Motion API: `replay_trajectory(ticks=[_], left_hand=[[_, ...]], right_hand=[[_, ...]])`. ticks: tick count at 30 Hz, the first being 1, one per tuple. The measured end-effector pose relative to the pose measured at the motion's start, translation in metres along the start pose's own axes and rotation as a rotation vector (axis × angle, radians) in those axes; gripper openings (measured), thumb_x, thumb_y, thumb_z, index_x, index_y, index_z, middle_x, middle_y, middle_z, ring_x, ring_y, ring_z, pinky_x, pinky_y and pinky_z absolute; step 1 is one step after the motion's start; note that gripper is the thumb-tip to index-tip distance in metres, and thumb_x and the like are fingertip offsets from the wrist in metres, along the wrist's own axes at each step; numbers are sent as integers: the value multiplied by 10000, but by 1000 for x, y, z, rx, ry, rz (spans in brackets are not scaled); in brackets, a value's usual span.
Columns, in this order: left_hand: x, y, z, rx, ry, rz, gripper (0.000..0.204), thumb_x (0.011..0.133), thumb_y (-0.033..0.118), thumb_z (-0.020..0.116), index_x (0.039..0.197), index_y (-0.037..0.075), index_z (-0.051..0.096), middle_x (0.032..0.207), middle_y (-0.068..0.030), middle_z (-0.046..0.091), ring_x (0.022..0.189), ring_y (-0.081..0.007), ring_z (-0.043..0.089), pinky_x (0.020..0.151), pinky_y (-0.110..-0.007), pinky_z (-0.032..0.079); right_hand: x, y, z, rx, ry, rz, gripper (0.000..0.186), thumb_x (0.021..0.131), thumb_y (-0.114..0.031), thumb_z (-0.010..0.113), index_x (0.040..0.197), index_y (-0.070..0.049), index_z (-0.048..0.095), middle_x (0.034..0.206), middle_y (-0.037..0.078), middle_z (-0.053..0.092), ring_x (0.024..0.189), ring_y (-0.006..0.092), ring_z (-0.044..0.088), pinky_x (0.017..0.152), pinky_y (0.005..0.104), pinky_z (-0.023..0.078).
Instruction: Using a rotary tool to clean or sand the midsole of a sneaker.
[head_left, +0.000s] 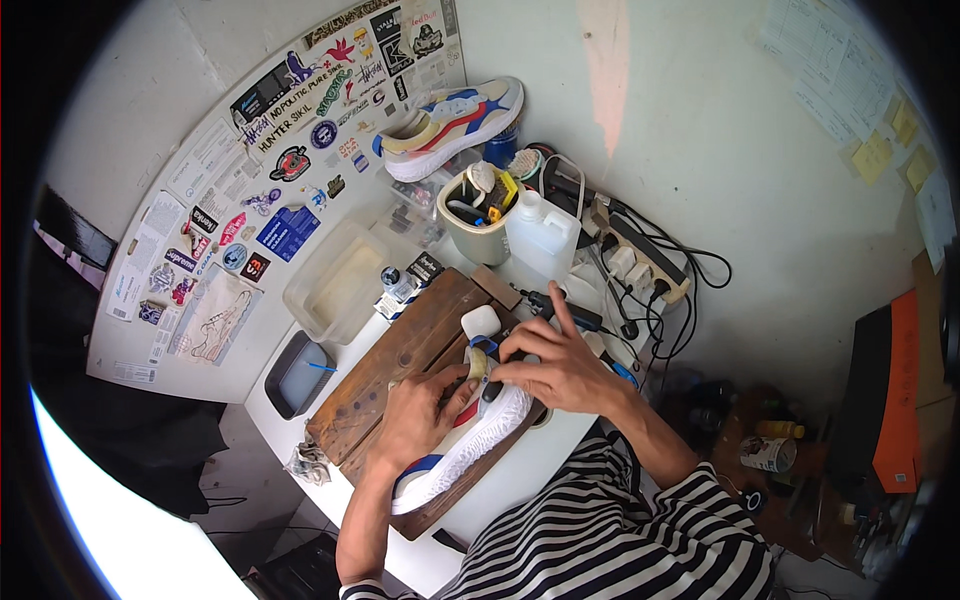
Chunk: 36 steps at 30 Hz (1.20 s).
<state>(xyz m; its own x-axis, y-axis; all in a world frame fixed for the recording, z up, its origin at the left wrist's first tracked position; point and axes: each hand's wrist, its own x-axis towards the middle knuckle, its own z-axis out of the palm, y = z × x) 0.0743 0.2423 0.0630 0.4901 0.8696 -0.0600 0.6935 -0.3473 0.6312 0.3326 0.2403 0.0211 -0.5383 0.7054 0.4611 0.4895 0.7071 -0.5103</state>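
Note:
A white sneaker (470, 450) with red and blue panels lies on a dark wooden board (380, 350). My left hand (420, 410) grips its upper end, thumb and fingers closed around a pale yellowish part near the opening. Opposite it, my right hand (565, 370) holds the same end with thumb and bent fingers, one finger raised. The fingers partly hide what they pinch. A small white square object (481, 321) sits just beyond my hands.
A second sneaker (445, 135) stands at the back, near a tool bucket (460, 228), white jug (540, 250) and clear tub (330, 280). A dark tray (290, 385) is at left; a power strip (662, 275) with tangled cables and an orange box (880, 400) are at right.

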Motion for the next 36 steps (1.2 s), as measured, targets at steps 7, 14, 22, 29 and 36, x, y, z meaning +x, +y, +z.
replay_trajectory(ticks=[7,14,22,29,36], left_hand=[[-1,-1,2,15,34,57,304,1017,312,676,1191,74,751,741,-225,696,715,-401,705,706,-484,554],[0,-5,6,11,56,97,296,1014,301,680,1187,72,754,724,-219,691,707,-399,702,707,-480,555],[-8,2,1,-9,9,44,320,1003,307,687,1210,69,743,720,-214,692,695,-390,701,719,-474,553],[-31,8,-30,-69,-49,167,226,968,256,670,1060,52,705,587,-90,648,559,-294,608,968,-439,480],[-35,29,-32,-25,126,123,318,1044,334,616,934,51,709,516,-85,588,525,-301,570,1017,-463,464]], right_hand=[[3,0,-5,-100,35,39,234,848,-122,809,1059,-220,791,1035,-36,610,1159,182,584,1269,749,16],[-5,38,-8,-301,41,151,232,849,-143,809,1067,-223,793,1041,-39,616,1154,186,583,1260,763,29],[-10,35,-5,-283,28,152,158,913,-170,770,1069,-181,791,1043,-16,620,1140,189,581,1269,738,37],[-12,8,-40,-143,159,176,179,928,-139,750,1097,-183,789,1042,-18,619,1093,192,606,1270,725,47],[20,-47,-49,-48,188,-26,257,880,-153,788,1109,-271,779,1012,-73,604,1045,147,637,1267,742,15]])
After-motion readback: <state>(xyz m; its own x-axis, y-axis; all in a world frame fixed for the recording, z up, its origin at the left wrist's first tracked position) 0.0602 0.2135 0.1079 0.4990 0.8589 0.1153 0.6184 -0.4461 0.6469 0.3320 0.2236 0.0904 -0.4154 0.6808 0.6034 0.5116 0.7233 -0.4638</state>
